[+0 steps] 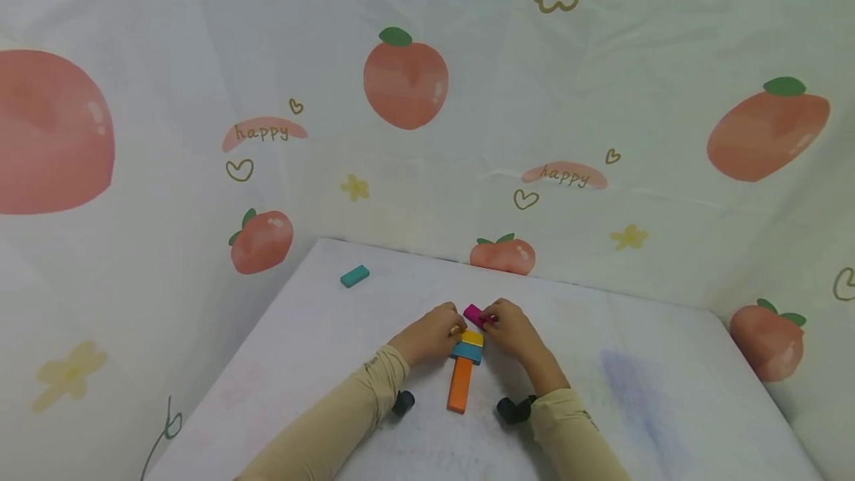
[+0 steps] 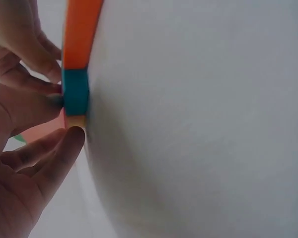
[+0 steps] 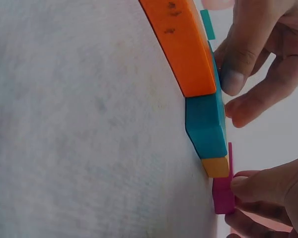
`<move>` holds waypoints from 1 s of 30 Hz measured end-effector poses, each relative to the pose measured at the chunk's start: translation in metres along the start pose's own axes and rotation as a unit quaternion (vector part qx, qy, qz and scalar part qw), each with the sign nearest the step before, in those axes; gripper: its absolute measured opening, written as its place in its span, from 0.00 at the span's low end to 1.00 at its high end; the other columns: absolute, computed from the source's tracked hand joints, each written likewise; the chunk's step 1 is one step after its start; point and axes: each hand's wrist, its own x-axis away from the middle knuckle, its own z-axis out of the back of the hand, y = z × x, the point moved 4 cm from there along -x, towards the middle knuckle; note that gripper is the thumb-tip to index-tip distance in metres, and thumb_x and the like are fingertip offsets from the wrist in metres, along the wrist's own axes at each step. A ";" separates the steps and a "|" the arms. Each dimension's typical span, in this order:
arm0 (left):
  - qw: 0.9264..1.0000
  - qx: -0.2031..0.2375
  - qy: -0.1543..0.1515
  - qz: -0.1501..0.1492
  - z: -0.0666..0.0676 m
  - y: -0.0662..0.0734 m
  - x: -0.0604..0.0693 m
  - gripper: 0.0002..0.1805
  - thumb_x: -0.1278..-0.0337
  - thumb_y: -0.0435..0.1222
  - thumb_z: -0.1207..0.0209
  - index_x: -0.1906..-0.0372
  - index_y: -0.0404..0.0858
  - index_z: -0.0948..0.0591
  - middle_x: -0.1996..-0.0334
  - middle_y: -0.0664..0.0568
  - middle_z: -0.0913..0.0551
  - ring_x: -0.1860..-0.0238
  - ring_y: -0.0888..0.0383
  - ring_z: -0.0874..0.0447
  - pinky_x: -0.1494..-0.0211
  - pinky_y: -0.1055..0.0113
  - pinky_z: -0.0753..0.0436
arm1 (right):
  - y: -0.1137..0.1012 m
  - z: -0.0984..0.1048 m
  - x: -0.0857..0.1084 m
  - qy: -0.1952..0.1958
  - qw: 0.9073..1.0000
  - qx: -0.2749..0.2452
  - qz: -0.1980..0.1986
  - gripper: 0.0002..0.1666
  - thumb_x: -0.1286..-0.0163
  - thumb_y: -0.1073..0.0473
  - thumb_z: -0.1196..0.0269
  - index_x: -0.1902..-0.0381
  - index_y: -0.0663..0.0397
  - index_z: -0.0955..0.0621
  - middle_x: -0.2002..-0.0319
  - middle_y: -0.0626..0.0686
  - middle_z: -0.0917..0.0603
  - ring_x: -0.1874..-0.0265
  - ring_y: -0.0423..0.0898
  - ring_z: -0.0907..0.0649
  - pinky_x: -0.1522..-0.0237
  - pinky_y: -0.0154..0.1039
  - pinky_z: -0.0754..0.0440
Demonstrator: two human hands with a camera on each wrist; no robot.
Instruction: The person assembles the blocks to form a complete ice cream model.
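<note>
An orange block lies lengthwise, its far end against a teal-blue block with slanted ends. A yellow block adjoins the blue one on the far side. My left hand holds the left end of the yellow block, thumb beside the blue block; the fingertip contact is partly hidden. In the left wrist view its index finger reaches past the yellow end. With thumb and fingers, my right hand pinches a magenta block just beyond the yellow one. Whether magenta and yellow touch is unclear.
A separate teal block lies near the table's far left. Black devices sit at the left wrist and right wrist. A fruit-printed curtain rises behind the white table and along its sides.
</note>
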 end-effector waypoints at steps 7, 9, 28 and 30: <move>1.000 -0.001 0.020 -0.016 0.012 -0.003 -0.015 0.12 0.28 0.32 0.36 0.46 0.32 0.12 0.55 0.44 0.16 0.60 0.59 0.23 0.51 0.69 0.17 | -0.003 -0.001 0.001 -0.004 1.000 0.001 0.006 0.08 0.30 0.69 0.30 0.54 0.61 0.09 0.57 0.55 0.14 0.54 0.51 0.15 0.40 0.52 0.13; 0.999 -0.012 0.029 -0.026 0.012 -0.005 -0.024 0.11 0.28 0.31 0.36 0.48 0.32 0.11 0.54 0.42 0.16 0.58 0.57 0.21 0.47 0.66 0.15 | -0.004 -0.001 0.001 -0.007 1.000 -0.001 0.008 0.09 0.31 0.69 0.30 0.54 0.61 0.09 0.57 0.55 0.14 0.54 0.51 0.15 0.40 0.52 0.13; 1.000 -0.004 0.002 -0.028 -0.001 -0.014 -0.056 0.11 0.29 0.25 0.39 0.49 0.27 0.11 0.57 0.41 0.14 0.57 0.54 0.19 0.44 0.63 0.13 | -0.006 0.000 -0.001 -0.011 0.999 0.002 0.052 0.06 0.31 0.71 0.30 0.58 0.61 0.09 0.58 0.55 0.14 0.54 0.52 0.14 0.43 0.52 0.12; 1.000 -0.004 -0.002 -0.016 -0.004 -0.016 -0.057 0.11 0.29 0.26 0.38 0.49 0.28 0.11 0.56 0.42 0.14 0.56 0.55 0.19 0.44 0.64 0.14 | -0.006 0.000 -0.001 -0.014 0.999 0.002 0.048 0.06 0.31 0.70 0.30 0.58 0.61 0.09 0.57 0.55 0.14 0.54 0.51 0.14 0.43 0.52 0.12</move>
